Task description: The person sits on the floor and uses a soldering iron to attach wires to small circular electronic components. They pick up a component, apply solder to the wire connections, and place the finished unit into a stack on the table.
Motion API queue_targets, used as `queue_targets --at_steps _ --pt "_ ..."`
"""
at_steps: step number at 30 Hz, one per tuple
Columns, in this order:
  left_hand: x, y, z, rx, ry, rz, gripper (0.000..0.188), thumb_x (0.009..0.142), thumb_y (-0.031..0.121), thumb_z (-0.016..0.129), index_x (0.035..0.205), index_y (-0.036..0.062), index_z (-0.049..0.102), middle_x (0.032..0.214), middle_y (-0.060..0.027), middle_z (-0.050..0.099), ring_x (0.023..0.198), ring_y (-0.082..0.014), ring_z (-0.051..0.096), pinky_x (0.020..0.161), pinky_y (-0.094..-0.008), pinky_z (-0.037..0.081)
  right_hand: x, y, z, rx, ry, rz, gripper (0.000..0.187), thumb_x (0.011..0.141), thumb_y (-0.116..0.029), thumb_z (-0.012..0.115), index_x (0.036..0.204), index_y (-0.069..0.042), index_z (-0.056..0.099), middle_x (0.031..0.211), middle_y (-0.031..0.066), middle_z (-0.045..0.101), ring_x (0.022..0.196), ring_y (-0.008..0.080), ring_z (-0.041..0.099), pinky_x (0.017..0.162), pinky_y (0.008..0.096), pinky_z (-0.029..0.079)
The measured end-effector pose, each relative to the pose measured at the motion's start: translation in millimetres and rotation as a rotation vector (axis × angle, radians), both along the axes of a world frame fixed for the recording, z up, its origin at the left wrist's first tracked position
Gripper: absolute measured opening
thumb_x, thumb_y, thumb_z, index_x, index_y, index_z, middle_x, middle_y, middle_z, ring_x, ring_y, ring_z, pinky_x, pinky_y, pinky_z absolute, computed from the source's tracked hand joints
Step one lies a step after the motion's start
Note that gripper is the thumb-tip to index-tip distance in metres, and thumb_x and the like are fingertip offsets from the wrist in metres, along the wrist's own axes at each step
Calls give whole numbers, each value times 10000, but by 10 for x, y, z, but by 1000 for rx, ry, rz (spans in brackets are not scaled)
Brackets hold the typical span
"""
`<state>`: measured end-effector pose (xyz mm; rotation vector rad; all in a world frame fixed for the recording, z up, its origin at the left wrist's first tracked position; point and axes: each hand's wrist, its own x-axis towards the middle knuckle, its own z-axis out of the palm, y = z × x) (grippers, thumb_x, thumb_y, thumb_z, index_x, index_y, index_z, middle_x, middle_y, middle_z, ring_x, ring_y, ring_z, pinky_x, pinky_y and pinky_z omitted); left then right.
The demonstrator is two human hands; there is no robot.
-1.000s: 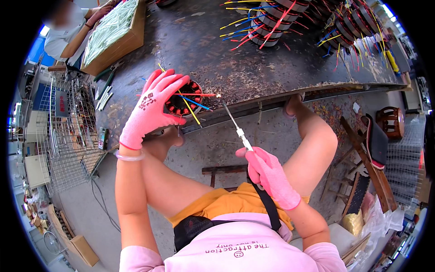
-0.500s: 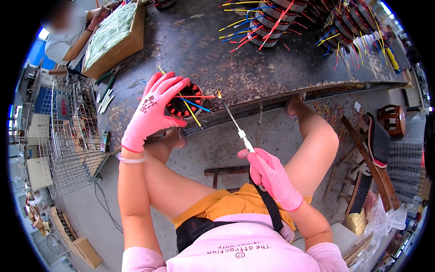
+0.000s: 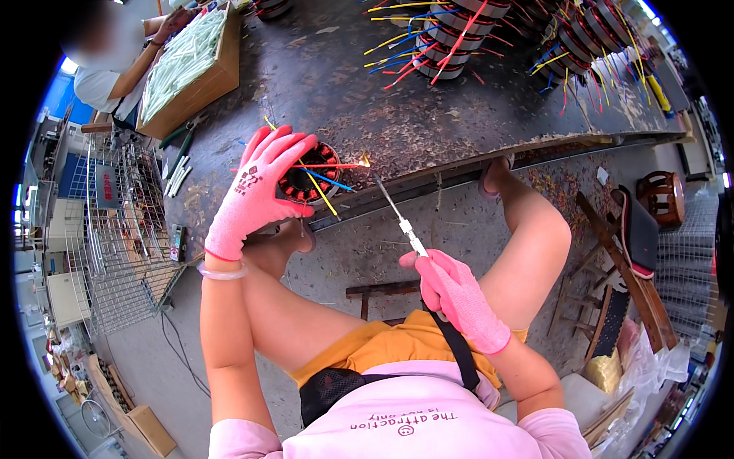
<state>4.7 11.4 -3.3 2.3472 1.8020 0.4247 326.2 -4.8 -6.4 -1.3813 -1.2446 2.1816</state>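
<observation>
At the near edge of the table, my left hand (image 3: 256,187), in a pink glove, closes around the left side of a motor stator (image 3: 324,153), a ring with red windings. A red wire (image 3: 342,165), a blue wire (image 3: 336,183) and a yellow wire (image 3: 329,203) stick out of it to the right. My right hand (image 3: 461,302), also gloved in pink, is wrapped round a long-necked lighter (image 3: 392,206) with a white body and thin metal neck. A small flame (image 3: 365,160) burns at the red wire's end, just beyond the lighter's tip.
Stacked stators (image 3: 451,46) with coloured wires stand at the back right. A cardboard box (image 3: 222,76) of pale tubes sits far left, a co-worker (image 3: 107,69) behind it. Loose tubes (image 3: 177,176) and pliers (image 3: 182,138) lie nearby. A wire cage (image 3: 126,252) stands left.
The flame at the red wire's end looks larger and brighter. The lighter's tip has shifted very slightly left. Both hands keep their grip.
</observation>
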Motion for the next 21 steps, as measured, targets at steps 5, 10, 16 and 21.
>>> queue_targets --at_steps 5,10,16,21 --pt "-2 -1 1 -2 7 -1 978 496 211 859 1395 99 490 1400 -95 495 1392 -309 358 1203 -486 213 -1 -1 -26 8 14 -4 323 978 -303 533 1111 -29 642 574 -24 471 505 44 387 480 222 310" --pt "-5 -4 0 -12 15 0 981 497 212 858 1399 101 487 1400 -96 496 1391 -310 359 1203 -486 214 3 -2 -15 -5 19 -1 324 980 -304 532 1111 -29 642 572 -26 466 502 43 380 478 223 305" --pt "-5 -1 -3 4 -5 -7 973 494 197 860 1390 99 494 1392 -96 503 1386 -311 367 1201 -488 218 -11 -17 -11 33 6 15 384 1011 -359 481 1164 -32 611 542 -66 397 465 19 282 442 216 205" --pt "2 -2 -6 8 -5 -5 973 491 192 861 1388 98 495 1389 -98 504 1384 -310 370 1201 -488 218 -20 -15 -22 28 17 7 378 1011 -355 483 1165 -34 612 538 -68 391 463 17 276 440 213 199"
